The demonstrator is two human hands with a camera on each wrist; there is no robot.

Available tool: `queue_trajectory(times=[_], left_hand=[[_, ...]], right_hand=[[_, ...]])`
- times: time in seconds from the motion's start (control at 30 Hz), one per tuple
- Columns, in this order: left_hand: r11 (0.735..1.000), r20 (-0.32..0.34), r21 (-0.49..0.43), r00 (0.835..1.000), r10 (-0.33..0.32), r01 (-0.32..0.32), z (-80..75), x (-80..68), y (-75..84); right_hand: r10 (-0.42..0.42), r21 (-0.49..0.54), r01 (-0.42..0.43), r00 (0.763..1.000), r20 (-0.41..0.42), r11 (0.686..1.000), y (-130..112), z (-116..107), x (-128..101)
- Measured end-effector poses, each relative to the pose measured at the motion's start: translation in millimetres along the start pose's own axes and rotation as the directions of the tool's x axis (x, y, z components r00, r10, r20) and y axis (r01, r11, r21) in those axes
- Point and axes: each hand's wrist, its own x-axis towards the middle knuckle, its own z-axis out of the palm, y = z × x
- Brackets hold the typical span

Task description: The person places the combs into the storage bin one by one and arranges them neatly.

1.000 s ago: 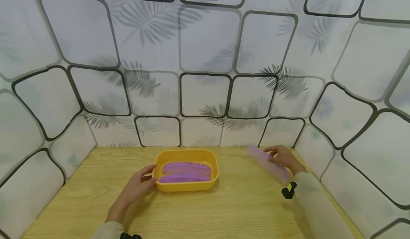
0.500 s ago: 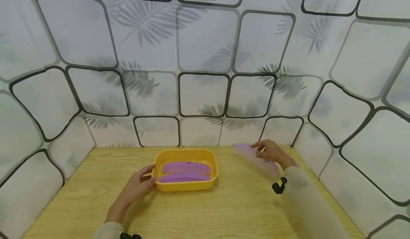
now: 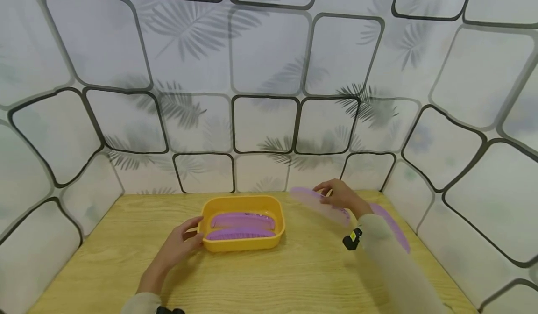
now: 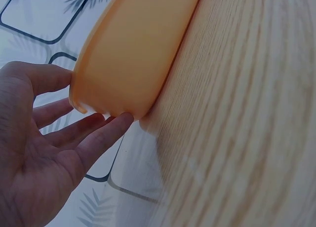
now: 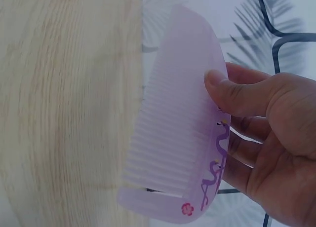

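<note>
My right hand [image 3: 338, 196] pinches a pale translucent purple comb [image 3: 308, 201] by its spine, thumb on one face and fingers behind. In the right wrist view the comb [image 5: 173, 133] shows its teeth, with purple bird figures and a small red flower by the spine. My left hand [image 3: 178, 246] rests its spread fingertips and thumb against the left end of a yellow plastic tray [image 3: 241, 246]. Inside the tray lie two purple combs, a rear comb [image 3: 243, 220] and a front comb [image 3: 241, 234]; the rear one's lower part is partly covered.
Another purple comb [image 3: 392, 229] lies on the wooden table [image 3: 269, 281] at the right, partly hidden by the right sleeve [image 3: 395, 258]. A patterned white wall covering [image 3: 269, 122] encloses the table at the back and both sides.
My right hand has carried its comb leftward toward the tray, which uncovers the comb lying by the right sleeve. My left hand and the tray have stayed in place.
</note>
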Motion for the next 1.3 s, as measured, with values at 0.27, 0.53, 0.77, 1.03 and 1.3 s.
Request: queue_trajectory(times=[0.27,0.53,0.77,1.03,1.3], left_hand=[[0.999,0.018,-0.039,1.0,-0.017,0.017,0.1,0.1,-1.2],[0.999,0.015,-0.038,1.0,-0.013,0.014,0.1,1.1,-1.1],[0.999,0.021,-0.051,1.0,-0.016,0.017,0.3,1.5,0.5],[0.999,0.01,-0.045,1.0,0.008,-0.008,-0.3,1.5,-0.6],[0.999,0.012,-0.054,1.0,0.005,-0.004,-0.9,1.1,-1.7]], right_hand=[[-0.015,0.013,0.015,1.0,0.021,1.0,-16,10,15],[-0.058,0.009,0.058,0.998,0.032,0.998,-33,16,21],[-0.075,0.007,0.075,0.996,0.039,0.997,-43,19,28],[-0.077,-0.01,0.078,0.995,0.063,0.997,-53,24,36],[-0.057,0.013,0.056,0.995,0.082,0.998,-63,30,41]])
